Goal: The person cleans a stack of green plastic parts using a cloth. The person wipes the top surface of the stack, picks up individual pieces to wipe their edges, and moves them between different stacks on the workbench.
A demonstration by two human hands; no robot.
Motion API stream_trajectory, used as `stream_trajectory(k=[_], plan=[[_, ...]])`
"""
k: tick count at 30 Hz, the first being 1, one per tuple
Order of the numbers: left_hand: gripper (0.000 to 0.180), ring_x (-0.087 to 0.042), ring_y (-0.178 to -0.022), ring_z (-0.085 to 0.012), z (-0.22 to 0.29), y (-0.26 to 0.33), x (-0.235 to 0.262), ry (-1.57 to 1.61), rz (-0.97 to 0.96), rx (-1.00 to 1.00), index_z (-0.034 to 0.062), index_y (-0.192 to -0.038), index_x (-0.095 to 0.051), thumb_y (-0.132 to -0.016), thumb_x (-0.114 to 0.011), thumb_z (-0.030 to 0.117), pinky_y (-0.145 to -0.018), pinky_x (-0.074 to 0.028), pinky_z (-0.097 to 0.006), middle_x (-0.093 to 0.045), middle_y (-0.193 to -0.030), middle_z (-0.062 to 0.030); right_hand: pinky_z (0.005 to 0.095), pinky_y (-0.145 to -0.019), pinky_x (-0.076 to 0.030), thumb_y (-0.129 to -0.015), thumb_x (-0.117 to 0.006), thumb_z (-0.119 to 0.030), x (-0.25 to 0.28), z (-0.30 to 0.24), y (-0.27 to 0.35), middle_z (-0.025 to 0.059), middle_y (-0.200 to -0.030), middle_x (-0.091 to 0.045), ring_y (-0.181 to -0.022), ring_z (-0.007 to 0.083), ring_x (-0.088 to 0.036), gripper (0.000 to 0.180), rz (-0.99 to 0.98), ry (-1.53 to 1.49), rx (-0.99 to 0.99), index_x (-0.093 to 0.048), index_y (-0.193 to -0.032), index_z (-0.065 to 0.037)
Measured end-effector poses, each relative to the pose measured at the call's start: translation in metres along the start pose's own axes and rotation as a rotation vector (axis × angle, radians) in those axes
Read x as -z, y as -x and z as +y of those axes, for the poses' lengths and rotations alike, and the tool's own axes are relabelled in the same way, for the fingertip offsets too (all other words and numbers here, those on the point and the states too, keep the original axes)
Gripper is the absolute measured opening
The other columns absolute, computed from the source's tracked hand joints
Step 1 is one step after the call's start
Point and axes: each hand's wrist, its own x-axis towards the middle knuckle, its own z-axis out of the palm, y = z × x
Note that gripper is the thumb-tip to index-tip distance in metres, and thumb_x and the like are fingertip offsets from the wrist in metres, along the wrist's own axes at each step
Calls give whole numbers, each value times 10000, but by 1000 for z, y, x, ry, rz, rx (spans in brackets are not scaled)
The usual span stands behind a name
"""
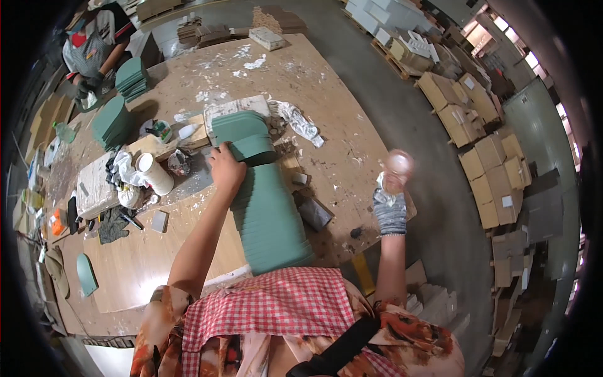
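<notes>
A stack of green, round-ended flat pieces (244, 135) lies at the middle of the worktable. Bare and with fingers bent, my left hand (226, 166) grips the near left edge of this stack. From there a long overlapping row of similar green pieces (270, 217) fans toward my body. Off to the right, near the table's edge, my right hand (392, 191) wears a grey striped glove with bare fingertips. It is closed around a round, pinkish, see-through container (399, 163), blurred by motion; its contents cannot be made out.
More green stacks (113, 122) stand at the far left near a co-worker (94, 50). A white cup (154, 174), a glove (113, 226) and a grey block (313, 212) lie about. White rags (301, 122) rest beyond the stack. Cardboard boxes (496, 176) line the aisle.
</notes>
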Motion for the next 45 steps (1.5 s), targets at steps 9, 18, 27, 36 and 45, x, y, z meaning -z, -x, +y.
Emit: stream_trajectory(k=[9,18,27,36,45], plan=[[601,-427,-1120,-402,-1,-6,-2,-9,10,47,112,-1237,-432,-665,-617,88,-923,-436,-446,-443,-1167,-194,327,-821,-434,-895,-559,-198,-41,68,-24,153,-966,-562,-865,241,-534,252,201,2819,1000,-530,-1047,1],[635,-422,-1125,-394,-7,-5,-1,11,-3,27,142,-1250,-427,-659,-656,102,-895,-454,-445,-428,-1181,-183,422,-821,-422,-864,-582,-184,12,64,-22,204,-939,-566,-894,352,-533,216,155,3171,888,-573,-975,1],[699,-421,-1122,-404,-16,-4,-11,72,78,-13,42,-1278,-358,-649,-659,95,-935,-427,-433,-419,-1240,-201,414,-809,-430,-886,-564,-264,-20,97,-63,220,-952,-557,-880,353,-535,314,123,2952,856,-547,-1004,27],[728,-443,-1116,-387,-72,-26,1,357,-155,-57,66,-1185,-512,-535,-800,221,-960,-400,-413,-549,-1151,-161,266,-837,-433,-943,-489,-256,48,193,-197,62,-1050,-581,-919,156,-539,319,-618,2582,234,-539,-1136,-7],[649,-516,-1086,-250,-64,-39,-8,793,-313,-129,47,-1211,-494,-619,-761,60,-926,-424,-362,-566,-1159,-138,452,-1092,-179,-922,-383,-287,139,261,-220,121,-1434,-355,-1325,314,-310,459,-970,3318,241,-412,-1361,-156]])
